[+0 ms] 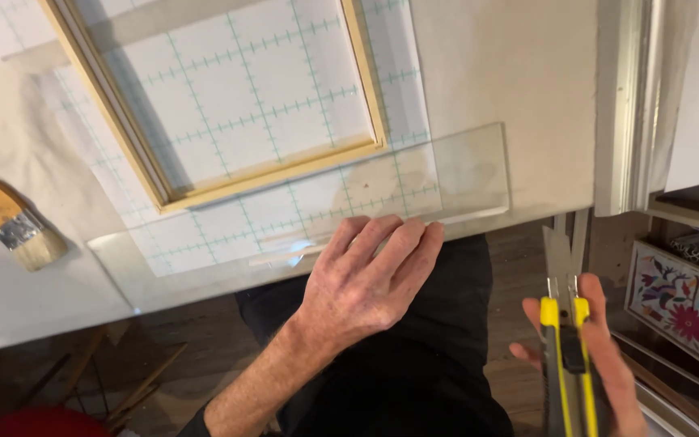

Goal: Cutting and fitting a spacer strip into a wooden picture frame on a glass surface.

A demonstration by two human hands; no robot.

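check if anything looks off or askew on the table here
The clear sheet lies skewed to the wooden frame, its near edge reaching the table edge under the left hand. The right hand holds the yellow utility knife, blade out, off the table. Nothing looks broken or spilled.

Looks like a small framing or craft workshop, probably home-based. Evidence: pale worktop covered with paper, a gridded cutting mat running to its near edge, a bare wooden frame lying on the mat, a clear glass or acrylic strip along the near edge. Paintbrush with metal ferrule at the left edge. Yellow snap-off utility knife held off the near right corner. Wood scraps on a plank floor under the worktop. Framed floral picture leaning at the right, beside white moulding.
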